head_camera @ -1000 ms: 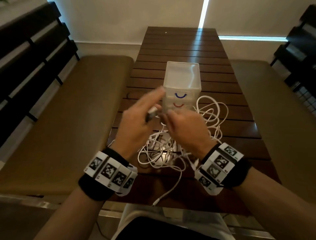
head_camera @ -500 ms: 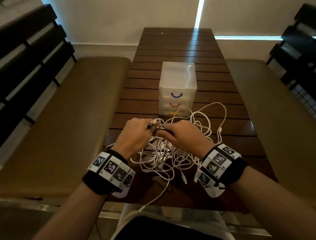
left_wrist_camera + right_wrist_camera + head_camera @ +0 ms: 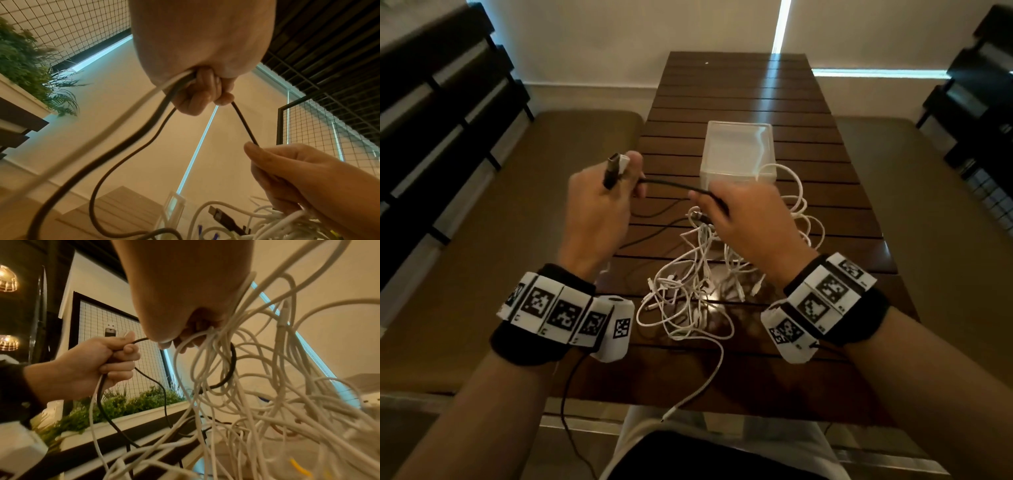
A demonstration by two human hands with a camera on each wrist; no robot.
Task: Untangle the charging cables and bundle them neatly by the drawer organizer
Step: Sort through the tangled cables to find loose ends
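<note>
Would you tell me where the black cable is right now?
In the head view the black cable stretches between the left hand and right hand, raised above the white cable tangle, in front of the drawer organizer.

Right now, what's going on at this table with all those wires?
A person is sorting out a tangle of charging cables. The left hand grips a black cable near its plug end, along with a white one. The right hand pinches the same black cable further along and also holds up part of the white cable tangle above the wooden table. The plastic drawer box stands just behind. Nothing is bundled yet.
</note>
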